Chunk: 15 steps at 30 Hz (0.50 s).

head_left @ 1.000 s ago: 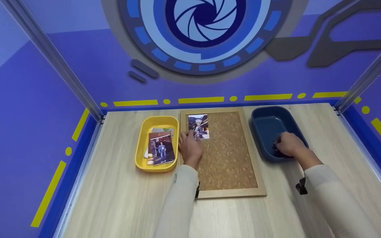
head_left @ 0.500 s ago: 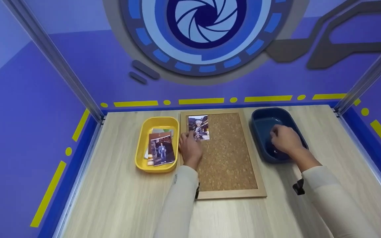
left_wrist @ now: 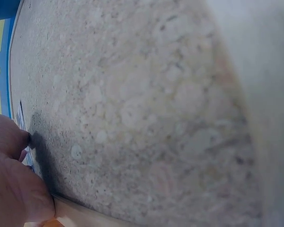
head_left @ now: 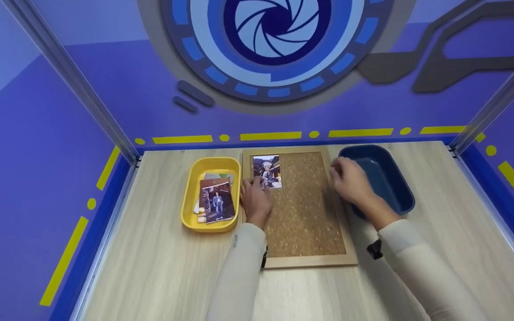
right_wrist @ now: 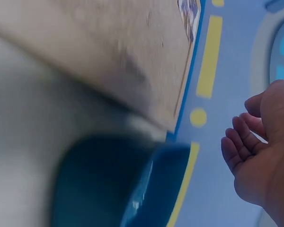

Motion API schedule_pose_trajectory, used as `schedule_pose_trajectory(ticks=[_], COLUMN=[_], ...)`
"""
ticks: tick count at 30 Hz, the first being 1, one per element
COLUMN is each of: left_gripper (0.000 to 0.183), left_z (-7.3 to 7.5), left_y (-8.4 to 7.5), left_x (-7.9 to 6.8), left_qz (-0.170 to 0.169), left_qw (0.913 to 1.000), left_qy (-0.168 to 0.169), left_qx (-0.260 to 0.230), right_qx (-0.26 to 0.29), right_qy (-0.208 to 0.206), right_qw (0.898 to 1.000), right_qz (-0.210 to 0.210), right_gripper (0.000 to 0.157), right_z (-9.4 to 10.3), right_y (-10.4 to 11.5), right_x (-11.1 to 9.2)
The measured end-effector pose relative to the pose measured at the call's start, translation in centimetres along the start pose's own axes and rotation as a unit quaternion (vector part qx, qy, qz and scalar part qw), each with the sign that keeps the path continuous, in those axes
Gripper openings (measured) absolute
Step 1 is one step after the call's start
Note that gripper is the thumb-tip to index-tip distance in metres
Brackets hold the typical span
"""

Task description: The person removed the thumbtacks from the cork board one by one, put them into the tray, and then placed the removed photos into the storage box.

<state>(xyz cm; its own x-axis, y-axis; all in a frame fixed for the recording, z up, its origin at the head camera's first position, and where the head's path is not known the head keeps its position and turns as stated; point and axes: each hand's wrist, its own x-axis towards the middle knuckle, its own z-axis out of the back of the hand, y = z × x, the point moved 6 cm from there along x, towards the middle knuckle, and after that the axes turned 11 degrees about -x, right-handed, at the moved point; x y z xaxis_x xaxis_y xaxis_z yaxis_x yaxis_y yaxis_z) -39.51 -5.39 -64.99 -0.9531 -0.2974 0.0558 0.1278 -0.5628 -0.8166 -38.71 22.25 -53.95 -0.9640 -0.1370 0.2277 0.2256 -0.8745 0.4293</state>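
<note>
A cork board [head_left: 306, 209] with a light wooden frame lies on the table. A photo print [head_left: 271, 171] of a person in a pale headdress rests on its upper left part. My left hand [head_left: 256, 203] touches the photo's lower left corner with its fingertips, the hand over the frame's left side. In the left wrist view, part of my left hand [left_wrist: 14, 175] shows low over the cork. My right hand [head_left: 350, 180] is raised between the board and a dark blue bin [head_left: 402, 178], thumb and forefinger brought together. I cannot tell whether something small is between them.
A yellow bin [head_left: 187, 196] left of the board holds several photo prints [head_left: 219, 203]. A blue wall [head_left: 105, 93] with a printed pattern stands behind the table, with metal posts [head_left: 74, 89] at the corners.
My right hand has lifted out of the dark blue bin and moved left to the board's right edge. The left hand and the photo have stayed in place.
</note>
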Motion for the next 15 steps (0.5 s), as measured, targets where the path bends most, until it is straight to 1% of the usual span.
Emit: schedule_pose_trajectory(ticks=[5, 8, 11, 15], left_gripper=[0.03, 0.031, 0.032, 0.032], left_z=[0.2, 0.3, 0.5, 0.6], left_y=[0.3, 0.2, -0.1, -0.7], left_x=[0.1, 0.1, 0.1, 0.0], left_qz=[0.004, 0.004, 0.0, -0.003], left_qw=[0.9999, 0.9999, 0.9999, 0.9998], left_qy=[0.003, 0.005, 0.007, 0.014], left_qx=[0.009, 0.012, 0.015, 0.014], right_qx=[0.018, 0.034, 0.057, 0.097], right_qy=[0.062, 0.076, 0.079, 0.085], right_qw=[0.998, 0.997, 0.995, 0.991], right_qz=[-0.002, 0.003, 0.002, -0.03], right_gripper=[0.027, 0.027, 0.025, 0.023], right_z=[-3.6, -5.5, -7.2, -9.0], right_y=[2.9, 4.2, 5.2, 5.9], right_x=[0.2, 0.4, 0.7, 1.1])
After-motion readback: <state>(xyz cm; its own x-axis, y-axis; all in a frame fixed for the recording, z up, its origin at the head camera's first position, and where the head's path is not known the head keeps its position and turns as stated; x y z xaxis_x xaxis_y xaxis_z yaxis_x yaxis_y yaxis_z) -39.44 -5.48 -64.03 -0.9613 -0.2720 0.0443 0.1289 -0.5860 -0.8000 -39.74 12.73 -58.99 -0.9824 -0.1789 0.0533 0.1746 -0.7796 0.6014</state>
